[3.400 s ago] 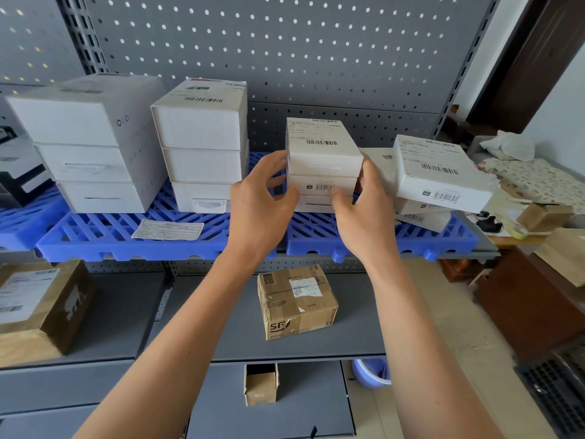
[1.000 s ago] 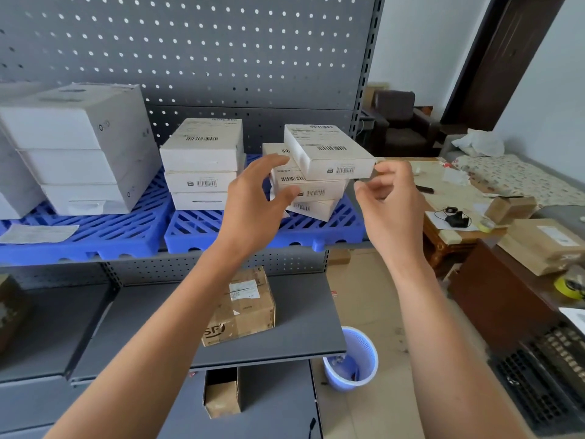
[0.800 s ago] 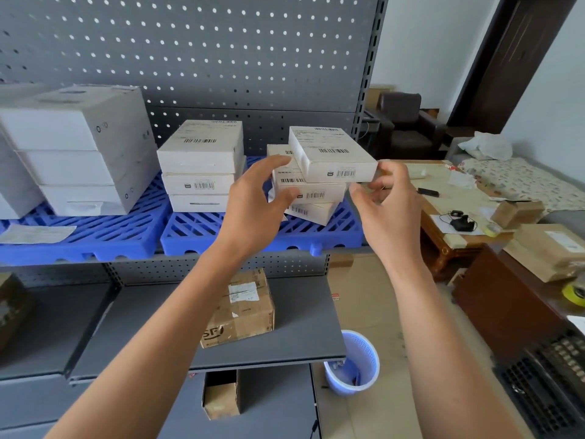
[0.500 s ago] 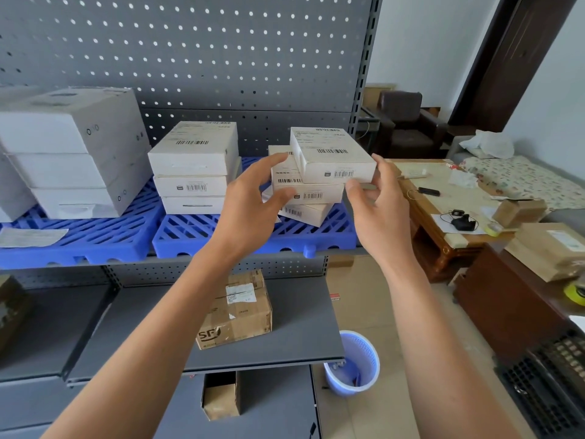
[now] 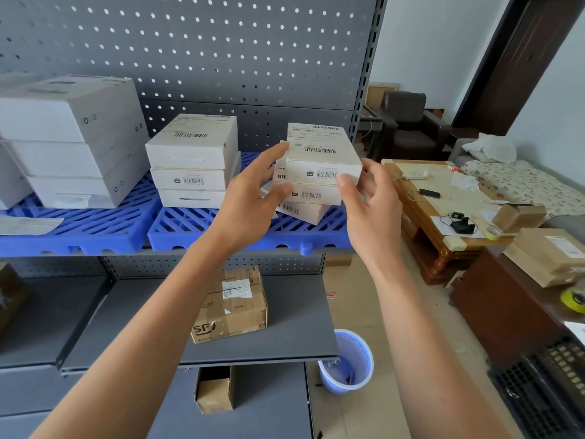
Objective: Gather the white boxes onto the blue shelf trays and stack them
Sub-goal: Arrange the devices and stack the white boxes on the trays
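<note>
Squaring up a crooked stack, the left hand [image 5: 250,198] and right hand [image 5: 370,204] clasp the top white box [image 5: 319,153], fingers curled on opposite sides, above the blue tray [image 5: 221,229].

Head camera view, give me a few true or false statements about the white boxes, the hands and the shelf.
1. Both hands touch the rightmost stack of white cardboard boxes. True.
2. That stack sits on a blue slatted plastic tray. True.
3. The right hand holds a roll of tape. False: its thumb presses the top box.
4. The brown cardboard parcel sits on the blue tray. False: it lies on the grey shelf below.
5. The left hand rests on the parcel. False: it holds the stack's left side.
</note>
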Demonstrator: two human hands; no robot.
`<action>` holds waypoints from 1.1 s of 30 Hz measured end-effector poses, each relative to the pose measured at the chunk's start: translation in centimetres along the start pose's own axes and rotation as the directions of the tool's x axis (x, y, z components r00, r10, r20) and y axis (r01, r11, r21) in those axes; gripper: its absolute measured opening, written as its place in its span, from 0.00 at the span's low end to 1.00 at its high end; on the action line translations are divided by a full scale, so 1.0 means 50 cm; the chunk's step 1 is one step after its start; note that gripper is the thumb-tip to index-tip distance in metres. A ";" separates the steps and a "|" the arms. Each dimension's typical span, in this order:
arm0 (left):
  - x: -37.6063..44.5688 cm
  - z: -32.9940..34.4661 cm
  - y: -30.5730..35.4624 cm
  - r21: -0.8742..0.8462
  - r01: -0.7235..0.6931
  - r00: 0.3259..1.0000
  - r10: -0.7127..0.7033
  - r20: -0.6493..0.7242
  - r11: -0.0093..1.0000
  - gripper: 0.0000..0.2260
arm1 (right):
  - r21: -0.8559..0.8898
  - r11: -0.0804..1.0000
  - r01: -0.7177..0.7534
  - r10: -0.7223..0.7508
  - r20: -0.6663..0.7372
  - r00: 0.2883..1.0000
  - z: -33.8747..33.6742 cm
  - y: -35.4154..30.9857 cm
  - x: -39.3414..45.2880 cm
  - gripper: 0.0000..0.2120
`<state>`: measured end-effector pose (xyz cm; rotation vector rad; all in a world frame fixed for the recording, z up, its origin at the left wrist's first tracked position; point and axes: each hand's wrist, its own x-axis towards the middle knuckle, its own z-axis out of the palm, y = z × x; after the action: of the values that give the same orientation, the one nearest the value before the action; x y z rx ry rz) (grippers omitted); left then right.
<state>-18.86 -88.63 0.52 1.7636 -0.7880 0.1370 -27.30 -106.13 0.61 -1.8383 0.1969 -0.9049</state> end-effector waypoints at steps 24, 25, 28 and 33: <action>-0.018 0.009 0.035 -0.127 -0.021 0.992 0.005 -0.128 0.992 0.28 | -0.075 0.994 0.080 -0.078 0.035 0.996 0.019 0.014 -0.016 0.20; -0.018 0.009 0.035 -0.125 -0.024 0.991 0.007 -0.133 0.992 0.28 | -0.081 0.994 0.079 -0.076 0.037 0.996 0.019 0.015 -0.016 0.20; -0.017 0.009 0.032 -0.127 -0.027 0.991 0.010 -0.137 0.991 0.28 | -0.095 0.991 0.091 -0.087 0.048 0.995 0.017 0.014 -0.016 0.20; -0.015 0.005 0.022 -0.127 -0.002 0.991 -0.015 -0.131 0.992 0.29 | -0.088 0.992 0.087 -0.082 0.060 0.995 0.019 0.024 -0.024 0.23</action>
<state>-20.14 -88.70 1.00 1.6191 -0.6804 0.1933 -27.22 -105.36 -1.17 -1.9669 0.1273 -0.9139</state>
